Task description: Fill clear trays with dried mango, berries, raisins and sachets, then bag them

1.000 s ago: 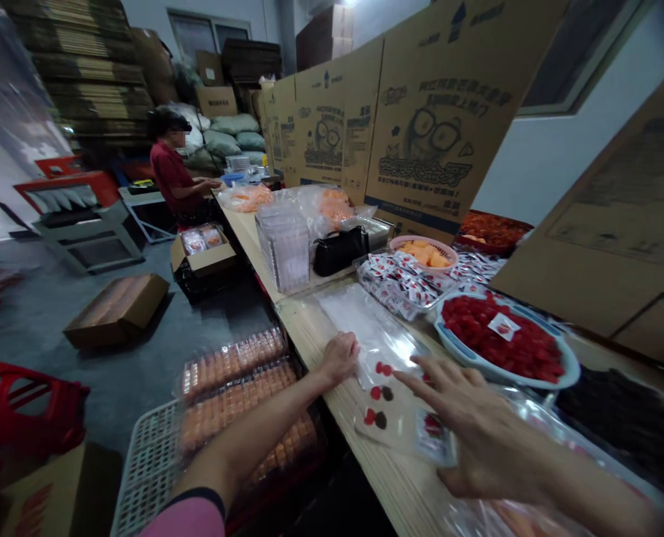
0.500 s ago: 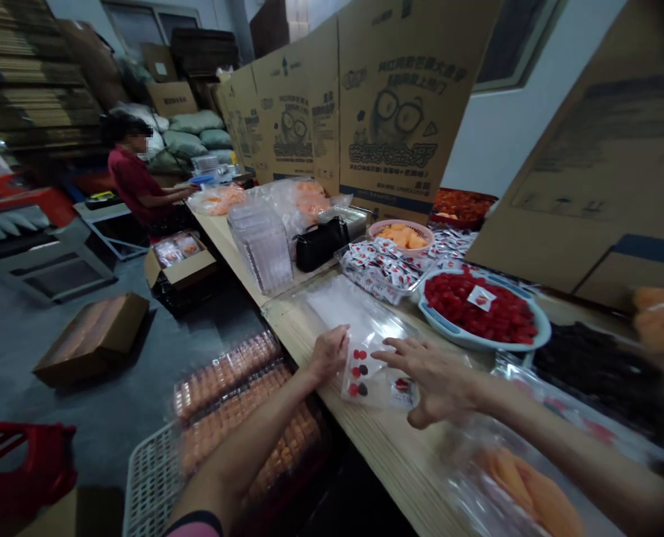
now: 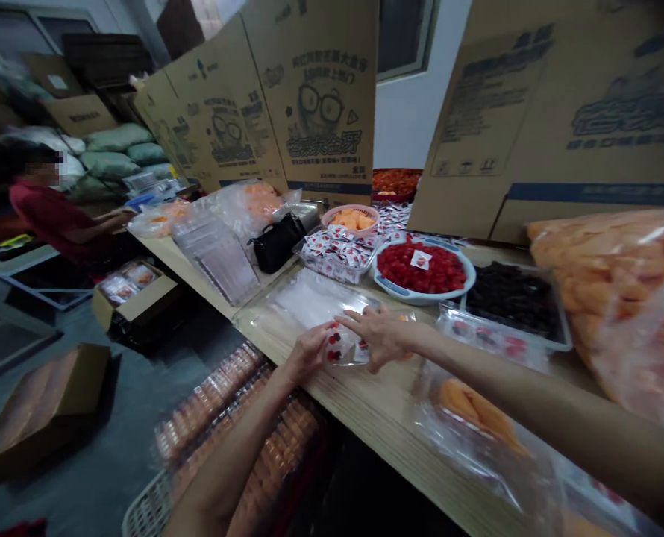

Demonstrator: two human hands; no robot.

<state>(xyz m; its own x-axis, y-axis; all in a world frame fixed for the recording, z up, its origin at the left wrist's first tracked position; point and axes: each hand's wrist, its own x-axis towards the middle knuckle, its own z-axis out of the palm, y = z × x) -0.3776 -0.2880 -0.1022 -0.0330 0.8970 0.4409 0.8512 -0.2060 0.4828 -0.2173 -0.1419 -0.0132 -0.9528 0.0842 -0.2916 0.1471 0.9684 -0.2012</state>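
Note:
A clear plastic tray (image 3: 343,353) with red and dark pieces and a small printed packet lies on the wooden table (image 3: 365,418). My left hand (image 3: 308,353) pinches its left edge, fingers closed. Over the tray's right side is my right hand (image 3: 377,335), fingers spread, with nothing visible in it. Clear plastic sheets or lids (image 3: 315,302) lie just beyond both hands. Farther back are a pile of small packets (image 3: 337,250), a blue-rimmed bowl of red pieces (image 3: 421,267) and a tray of black pieces (image 3: 511,298).
Orange pieces in clear bags (image 3: 471,410) lie under my right forearm. A large orange-filled bag (image 3: 634,283) stands at right. Filled packs (image 3: 242,425) are stacked below the table edge. A black pouch (image 3: 277,242) sits behind. A person in red (image 3: 52,212) works far left.
The view has swung to the right, so the scene appears shifted left. My right hand has come nearer to my left hand, over the tray's right side.

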